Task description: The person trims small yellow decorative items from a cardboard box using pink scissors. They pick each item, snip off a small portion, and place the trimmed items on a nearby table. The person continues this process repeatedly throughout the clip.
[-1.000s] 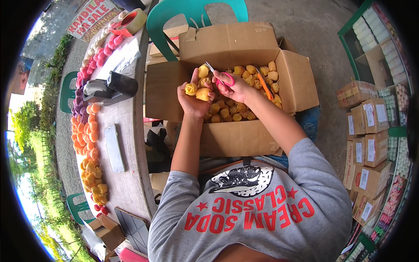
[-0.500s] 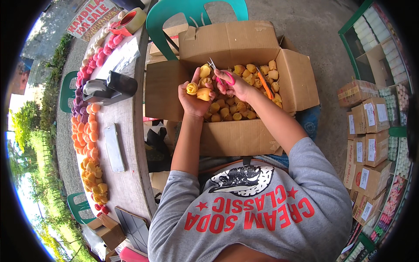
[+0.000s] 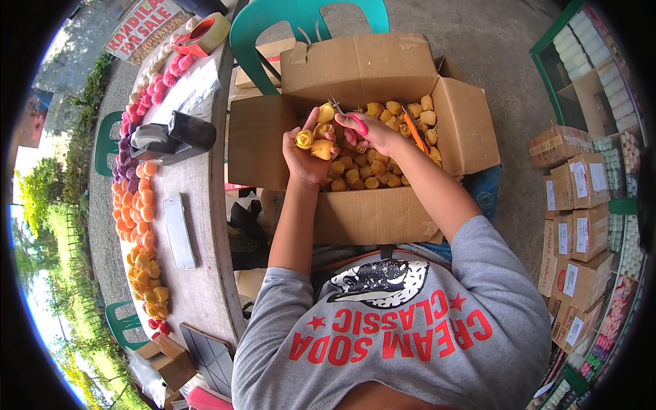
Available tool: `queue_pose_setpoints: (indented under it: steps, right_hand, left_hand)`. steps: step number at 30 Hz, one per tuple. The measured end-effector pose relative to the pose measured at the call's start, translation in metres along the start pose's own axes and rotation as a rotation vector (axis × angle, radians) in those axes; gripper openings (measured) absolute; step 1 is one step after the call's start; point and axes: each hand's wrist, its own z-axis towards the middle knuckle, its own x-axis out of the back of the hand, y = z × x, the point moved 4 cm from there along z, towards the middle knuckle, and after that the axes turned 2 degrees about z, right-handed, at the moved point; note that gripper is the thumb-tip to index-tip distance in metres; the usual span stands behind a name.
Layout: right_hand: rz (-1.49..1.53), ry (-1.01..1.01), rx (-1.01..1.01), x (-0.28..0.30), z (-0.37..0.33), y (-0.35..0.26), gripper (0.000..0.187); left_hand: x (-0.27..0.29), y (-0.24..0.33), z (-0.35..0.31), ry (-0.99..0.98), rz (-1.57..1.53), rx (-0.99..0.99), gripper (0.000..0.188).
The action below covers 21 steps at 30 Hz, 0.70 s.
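My left hand (image 3: 304, 164) is turned palm up over the open cardboard box (image 3: 372, 215), its fingers curled round several yellow flower-shaped candles (image 3: 304, 139). Pink-handled scissors (image 3: 358, 124) are in my right hand (image 3: 384, 137). Their blades point away to the upper left, close to the candles and the left fingertips. Beneath both hands the box holds many more yellow-orange candles (image 3: 372, 167). On top of these, at the right, lies an orange cutter (image 3: 414, 130).
Along the table (image 3: 198, 294) at left run rows of coloured candles (image 3: 140, 205), a tape dispenser (image 3: 171, 140) and a phone (image 3: 178, 231). A green chair (image 3: 249, 41) stands behind the box. Stacked cartons (image 3: 581, 225) and shelves (image 3: 581, 41) line the right.
My left hand has shifted very slightly right with the candles. The scissors have tipped a little, their blades now lower and nearer the candles.
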Motion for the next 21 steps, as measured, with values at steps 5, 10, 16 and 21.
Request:
queue_pose_setpoints:
  steps: [5,10,16,21]
  right_hand:
    - [0.038,0.027,0.002,0.002,0.002,0.002,0.050]
    - [0.157,0.029,0.014,0.003,0.005,0.007,0.047]
    - [0.184,0.019,0.047,0.002,0.006,0.009,0.043]
    - [0.146,0.018,0.050,0.003,0.005,0.009,0.045]
  left_hand:
    - [0.000,0.000,0.000,0.019,0.009,0.000,0.061]
    - [0.000,0.000,0.000,0.002,-0.029,-0.005,0.061]
    - [0.000,0.001,-0.001,-0.009,-0.058,0.002,0.059]
    - [0.001,0.001,-0.001,0.003,-0.060,-0.003,0.060]
